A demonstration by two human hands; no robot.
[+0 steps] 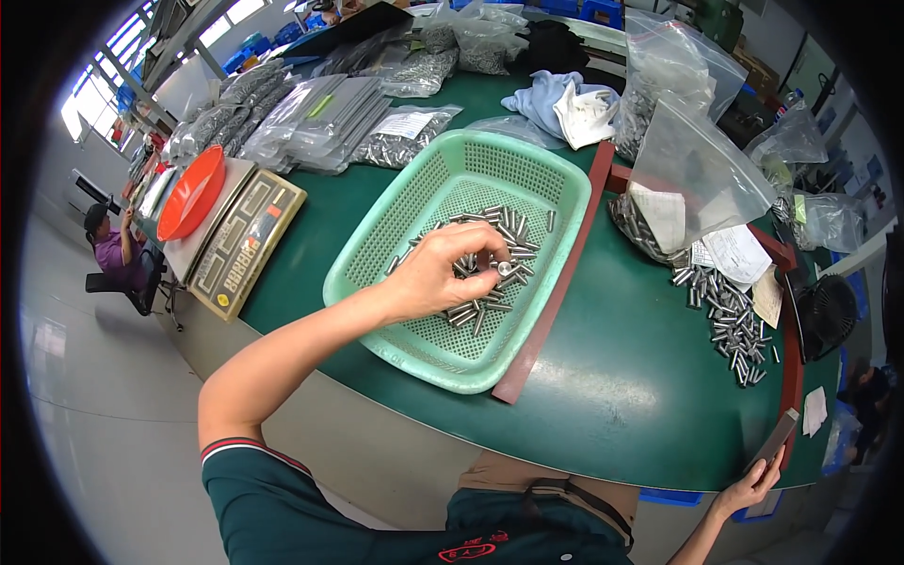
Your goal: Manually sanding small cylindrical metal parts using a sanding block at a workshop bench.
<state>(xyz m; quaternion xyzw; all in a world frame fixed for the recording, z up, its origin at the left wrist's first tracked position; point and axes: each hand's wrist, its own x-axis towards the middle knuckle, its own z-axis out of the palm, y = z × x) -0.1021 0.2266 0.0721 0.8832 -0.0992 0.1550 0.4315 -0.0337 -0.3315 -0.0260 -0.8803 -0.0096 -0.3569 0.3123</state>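
Note:
Over a green plastic basket (383, 327) my left hand (450, 268) pinches a short metal pin (505, 268), its round end facing up between thumb and fingers. Beneath that hand many loose metal pins (513, 226) lie on the basket's perforated floor, some hidden by it. At the table's right front edge my right hand (751, 490) grips a flat grey rectangular bar (776, 440), tilted upward. A heap of similar shiny pins (737, 325) spills from a clear plastic bag (692, 179) on the right, beyond the bar.
Dark red rails (556, 311) border the green table (612, 377). Left of the basket stand a scale (247, 247) and a red scoop-shaped tray (193, 195). Bagged metal parts (407, 135) and cloths (584, 113) lie behind; a small black fan (829, 315) is at right. A person (122, 245) sits far left.

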